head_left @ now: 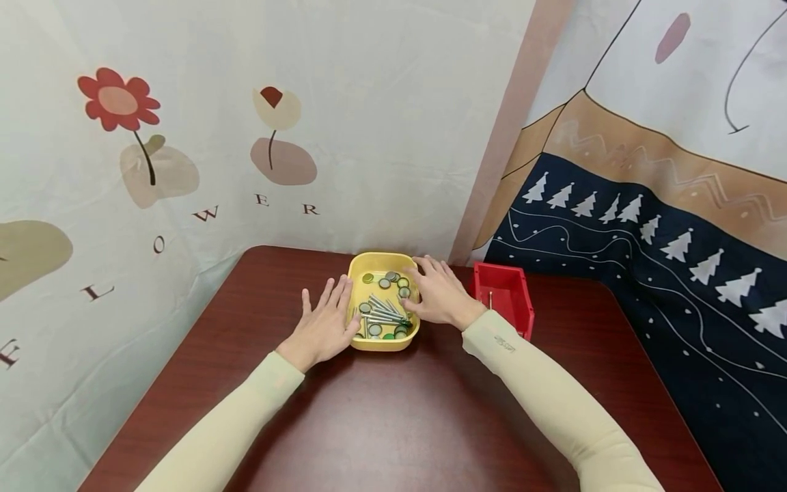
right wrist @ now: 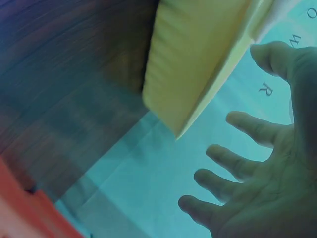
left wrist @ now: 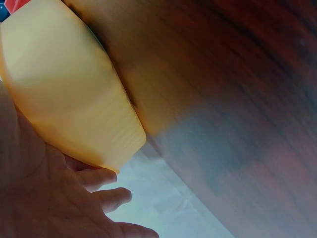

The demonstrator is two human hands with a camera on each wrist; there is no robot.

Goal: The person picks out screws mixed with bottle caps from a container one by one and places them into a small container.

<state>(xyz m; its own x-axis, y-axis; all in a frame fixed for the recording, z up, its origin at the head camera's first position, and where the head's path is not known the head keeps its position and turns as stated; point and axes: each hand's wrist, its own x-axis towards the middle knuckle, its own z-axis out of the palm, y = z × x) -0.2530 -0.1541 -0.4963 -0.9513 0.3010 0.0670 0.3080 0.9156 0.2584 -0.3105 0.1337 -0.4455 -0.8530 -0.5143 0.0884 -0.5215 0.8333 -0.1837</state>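
A yellow plastic tray (head_left: pixel 384 346) stands near the back edge of the table, holding several long metal screws (head_left: pixel 382 316) in a loose pile and several bottle caps (head_left: pixel 374 330), mostly silver, with a green one at the front. Along the tray's left side lies my left hand (head_left: pixel 320 328), fingers straight and apart; the left wrist view has the palm right beside the tray wall (left wrist: pixel 74 84). On the other side, my right hand (head_left: pixel 438 295) is held at the right rim with its fingers spread. In the right wrist view its fingers (right wrist: pixel 237 161) show a gap from the tray.
To the right of the tray is a red bin (head_left: pixel 522 304), partly hidden by the right forearm, with a screw (head_left: pixel 490 301) in it. The dark red wooden table (head_left: pixel 393 424) meets printed cloth hangings (head_left: pixel 381 137) behind and at the right.
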